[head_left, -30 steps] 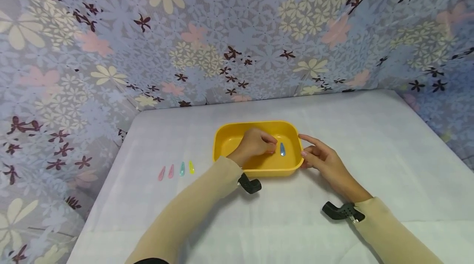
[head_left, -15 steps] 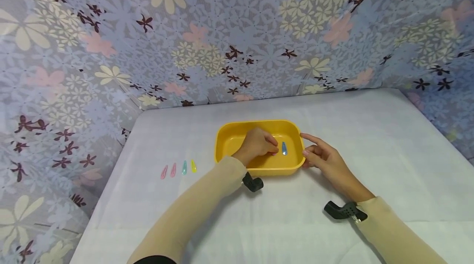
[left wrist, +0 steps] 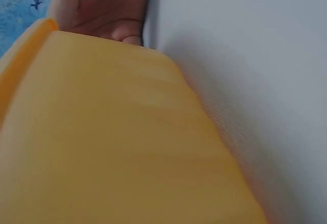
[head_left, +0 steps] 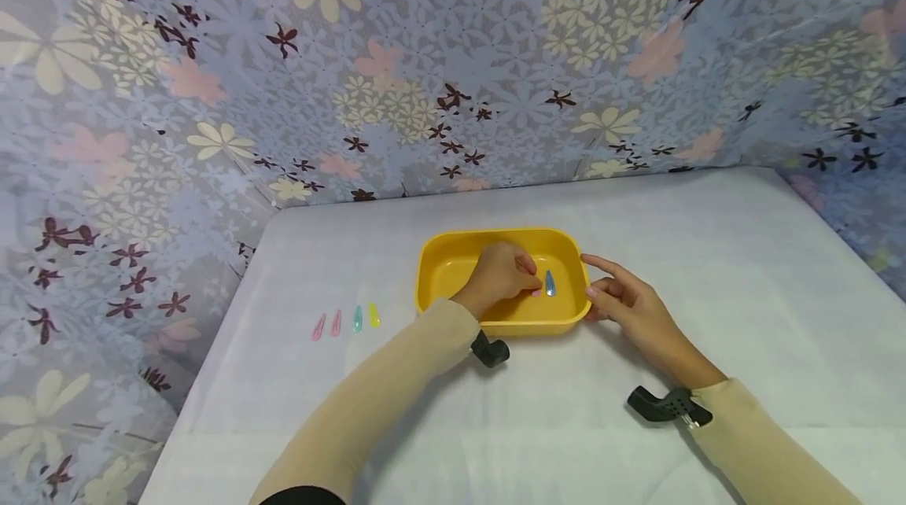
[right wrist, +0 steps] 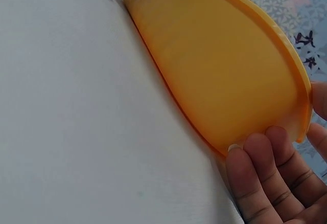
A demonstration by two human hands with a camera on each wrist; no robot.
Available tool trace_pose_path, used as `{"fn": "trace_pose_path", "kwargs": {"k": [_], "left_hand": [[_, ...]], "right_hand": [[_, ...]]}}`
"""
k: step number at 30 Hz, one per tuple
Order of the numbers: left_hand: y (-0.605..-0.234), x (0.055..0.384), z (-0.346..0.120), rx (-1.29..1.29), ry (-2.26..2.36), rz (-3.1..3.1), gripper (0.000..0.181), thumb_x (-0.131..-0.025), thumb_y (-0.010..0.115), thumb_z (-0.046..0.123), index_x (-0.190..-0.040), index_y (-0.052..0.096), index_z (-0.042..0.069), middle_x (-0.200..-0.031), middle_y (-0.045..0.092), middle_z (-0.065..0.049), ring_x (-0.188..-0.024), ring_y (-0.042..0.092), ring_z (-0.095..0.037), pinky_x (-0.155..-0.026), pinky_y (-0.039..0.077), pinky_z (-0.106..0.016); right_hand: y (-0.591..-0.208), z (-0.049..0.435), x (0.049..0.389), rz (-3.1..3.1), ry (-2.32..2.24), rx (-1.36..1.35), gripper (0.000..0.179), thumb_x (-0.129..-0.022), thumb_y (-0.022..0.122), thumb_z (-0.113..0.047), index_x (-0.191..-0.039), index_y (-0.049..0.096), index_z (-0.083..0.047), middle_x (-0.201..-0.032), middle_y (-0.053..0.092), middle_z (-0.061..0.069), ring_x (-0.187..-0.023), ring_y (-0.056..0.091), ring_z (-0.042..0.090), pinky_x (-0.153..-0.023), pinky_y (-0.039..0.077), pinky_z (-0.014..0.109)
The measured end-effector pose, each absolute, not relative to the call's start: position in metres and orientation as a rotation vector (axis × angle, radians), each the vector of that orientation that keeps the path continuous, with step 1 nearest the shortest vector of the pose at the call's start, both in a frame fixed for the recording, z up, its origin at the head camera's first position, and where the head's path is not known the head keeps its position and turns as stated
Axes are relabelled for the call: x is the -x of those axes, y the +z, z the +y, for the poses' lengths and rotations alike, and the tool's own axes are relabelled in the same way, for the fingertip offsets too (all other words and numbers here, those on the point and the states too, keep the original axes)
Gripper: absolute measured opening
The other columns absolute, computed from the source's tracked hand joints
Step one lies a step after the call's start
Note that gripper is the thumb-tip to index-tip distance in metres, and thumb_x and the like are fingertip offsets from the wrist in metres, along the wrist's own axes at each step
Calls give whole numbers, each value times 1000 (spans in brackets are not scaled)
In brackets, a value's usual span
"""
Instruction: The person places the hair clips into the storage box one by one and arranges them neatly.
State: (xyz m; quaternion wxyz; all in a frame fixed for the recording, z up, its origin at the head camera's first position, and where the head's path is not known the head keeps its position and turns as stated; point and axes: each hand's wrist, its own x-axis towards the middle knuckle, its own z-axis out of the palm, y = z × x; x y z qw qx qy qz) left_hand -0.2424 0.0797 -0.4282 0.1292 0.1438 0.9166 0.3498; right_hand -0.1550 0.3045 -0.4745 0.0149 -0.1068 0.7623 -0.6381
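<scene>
A yellow plastic tray (head_left: 453, 318) stands on the white table. My left hand (head_left: 498, 277) reaches down into it, with thumb and fingertips together on a small pink thing (head_left: 535, 293), apparently a pink hair clip mostly hidden by the fingers. Just right of those fingertips lies a blue hair clip (head_left: 550, 283) on the tray floor. Against the tray's right end rests my right hand (head_left: 626, 304), touching the outer wall and rim. In the right wrist view its fingers (right wrist: 263, 155) press lightly on the outside of the wall, nearly straight.
Left of the tray, a row of hair clips lies on the white cloth (head_left: 283, 403): a pink clip (head_left: 319, 326), another pink clip (head_left: 336, 323), a teal clip (head_left: 357, 318) and a yellow clip (head_left: 373, 315). A floral curtain (head_left: 425, 57) hangs behind the table.
My left fingertips have edged right, closer to the blue hair clip. The right hand keeps its place at the tray's end. The whole head view has shifted slightly.
</scene>
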Motion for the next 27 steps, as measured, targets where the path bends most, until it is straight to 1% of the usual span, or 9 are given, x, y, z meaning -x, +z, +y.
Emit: {"fn": "trace_pose_path", "kwargs": {"k": [6, 11, 13, 15, 20, 23, 24, 26, 27], "left_hand": [[-421, 238, 72, -453, 1131, 2638, 16, -85, 86, 23, -96, 78, 14, -76, 68, 8, -72, 59, -9, -63, 46, -20], [-387, 229, 49, -586, 1384, 2573, 19, -90, 81, 26, -105, 77, 16, -85, 69, 6, -81, 62, -12, -71, 52, -26], [-374, 224, 31, -636, 1454, 2576, 18, -92, 80, 27, -107, 77, 18, -90, 69, 6, -84, 64, -13, -76, 55, -28], [-371, 220, 9, -663, 1517, 2581, 18, -93, 79, 27, -109, 77, 20, -93, 70, 5, -86, 65, -13, -80, 56, -30], [-386, 202, -61, -595, 1631, 2697, 24, -94, 78, 25, -114, 76, 12, -97, 71, 2, -93, 67, -15, -90, 55, -36], [-397, 190, -102, -498, 1640, 2793, 25, -94, 78, 26, -114, 76, 12, -98, 71, 0, -93, 67, -16, -89, 55, -33], [-400, 186, -118, -451, 1645, 2820, 25, -94, 78, 28, -114, 76, 13, -98, 71, 0, -92, 67, -15, -82, 57, -30], [-405, 179, -148, -380, 1621, 2904, 26, -94, 77, 29, -114, 76, 13, -98, 72, -2, -91, 66, -12, -79, 55, -22], [-409, 174, -164, -304, 1586, 2969, 25, -94, 77, 29, -114, 76, 13, -98, 72, -2, -89, 66, -11, -76, 53, -18]], "right_hand": [[-475, 305, 155, 2360, -1982, 344, 56, -106, 59, -19, -158, 39, -13, -107, 67, 19, -84, 70, 25, -78, 60, 32], [-475, 308, 152, 2427, -1934, 317, 55, -106, 58, -23, -157, 40, -16, -107, 67, 20, -83, 69, 24, -77, 60, 31], [-474, 308, 151, 2442, -1924, 314, 55, -107, 58, -24, -158, 40, -17, -107, 67, 20, -83, 68, 24, -77, 60, 31], [-475, 307, 150, 2441, -1927, 312, 55, -107, 58, -23, -158, 39, -16, -107, 66, 21, -84, 68, 25, -77, 60, 31], [-475, 303, 151, 2441, -1916, 308, 56, -106, 59, -24, -158, 39, -16, -106, 66, 21, -84, 68, 26, -78, 60, 31], [-476, 301, 151, 2451, -1909, 300, 56, -106, 59, -23, -158, 39, -15, -106, 67, 21, -84, 68, 26, -78, 60, 31], [-476, 301, 151, 2456, -1905, 297, 56, -106, 59, -24, -158, 39, -15, -106, 67, 21, -84, 68, 25, -78, 60, 31], [-476, 301, 150, 2464, -1897, 282, 56, -106, 59, -24, -158, 39, -16, -107, 66, 21, -84, 68, 25, -78, 59, 30], [-476, 301, 150, 2468, -1892, 274, 56, -106, 59, -25, -158, 39, -16, -108, 66, 21, -84, 68, 25, -78, 59, 30]]}}
